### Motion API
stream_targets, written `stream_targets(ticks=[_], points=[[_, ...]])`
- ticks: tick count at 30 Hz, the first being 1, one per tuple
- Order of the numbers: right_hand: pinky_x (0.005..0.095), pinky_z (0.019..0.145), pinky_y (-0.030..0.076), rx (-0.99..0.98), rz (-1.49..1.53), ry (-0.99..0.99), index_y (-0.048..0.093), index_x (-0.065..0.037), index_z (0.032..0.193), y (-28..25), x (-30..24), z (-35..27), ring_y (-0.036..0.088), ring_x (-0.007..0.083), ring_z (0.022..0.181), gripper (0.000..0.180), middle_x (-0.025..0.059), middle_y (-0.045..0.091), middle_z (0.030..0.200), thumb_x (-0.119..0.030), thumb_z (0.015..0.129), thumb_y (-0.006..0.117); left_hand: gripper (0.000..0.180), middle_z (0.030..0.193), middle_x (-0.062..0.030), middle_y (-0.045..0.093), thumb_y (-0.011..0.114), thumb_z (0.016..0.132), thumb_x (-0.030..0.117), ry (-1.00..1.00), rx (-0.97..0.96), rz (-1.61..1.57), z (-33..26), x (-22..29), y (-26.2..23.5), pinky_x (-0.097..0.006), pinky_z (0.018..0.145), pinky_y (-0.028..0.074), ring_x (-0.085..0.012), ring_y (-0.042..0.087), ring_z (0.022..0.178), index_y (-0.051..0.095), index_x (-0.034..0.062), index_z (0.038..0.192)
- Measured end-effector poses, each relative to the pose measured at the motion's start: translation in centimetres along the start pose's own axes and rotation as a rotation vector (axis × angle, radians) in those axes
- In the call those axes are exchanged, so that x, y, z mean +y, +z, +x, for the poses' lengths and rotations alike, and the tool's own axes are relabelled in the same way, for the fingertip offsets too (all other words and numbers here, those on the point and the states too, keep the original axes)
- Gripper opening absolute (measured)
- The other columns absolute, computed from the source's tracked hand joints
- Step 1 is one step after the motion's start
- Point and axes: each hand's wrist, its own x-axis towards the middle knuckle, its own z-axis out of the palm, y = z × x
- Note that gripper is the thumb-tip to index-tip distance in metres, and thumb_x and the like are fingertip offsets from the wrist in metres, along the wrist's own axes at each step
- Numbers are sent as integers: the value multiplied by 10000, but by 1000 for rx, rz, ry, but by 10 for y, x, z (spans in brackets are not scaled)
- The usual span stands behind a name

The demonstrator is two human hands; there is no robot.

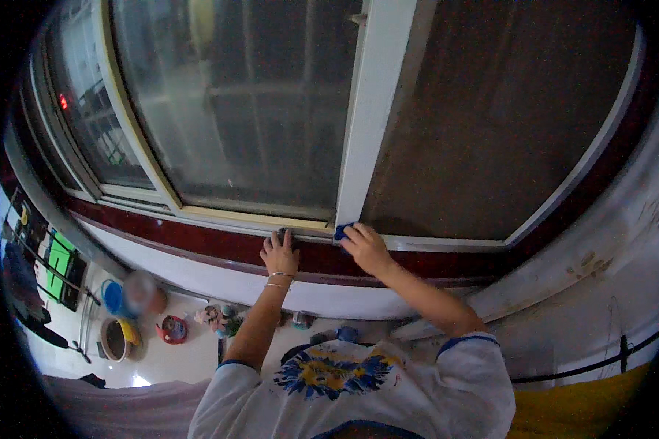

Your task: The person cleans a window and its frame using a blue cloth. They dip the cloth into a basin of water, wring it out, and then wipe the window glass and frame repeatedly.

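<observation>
My right hand (367, 250) is closed on a small blue cloth or sponge (343, 231); its exact kind is too small to tell. It presses this against the foot of the white upright window frame (355, 168), at the bottom corner. My left hand (279, 256) rests with fingers apart on the dark red sill (231, 241), just below the cream lower rail (249, 218) of the sliding pane. A small dark patch shows at its fingertips, and I cannot make out what it is. A thin bracelet (279, 275) circles my left wrist.
A dark mesh screen (498, 124) fills the right of the window, a glass pane (241, 102) the left. On the floor at left stand a blue bucket (112, 296), a round basin (114, 341) and a red container (172, 330). A stained pale wall (600, 271) bends round the right.
</observation>
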Motion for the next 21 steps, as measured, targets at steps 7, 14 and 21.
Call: stream_targets(ticks=[7,14,21], points=[[411,831,470,59,206,246,665,-64,897,-26,-15,-19,532,303,988,242,101,568,1058,9,679,589,439,1064,-166,533,639,782,127,117,134,-351,7,15,-50,-462,792,448,-364,518,985,484,91,1192],[414,860,461,97,221,352,672,-74,936,-28,-7,-37,522,321,1015,354,112,559,1079,47,608,616,534,1170,-179,499,683,730,34,489,693,-676,91,141,-208,-413,832,458,-360,511,1001,486,39,1226],[431,847,467,168,244,395,666,-76,943,-49,3,-41,526,341,1003,421,116,551,1101,76,551,651,380,1131,-163,551,636,780,38,654,884,-564,146,198,-250,-419,846,444,-355,531,982,536,27,1147]])
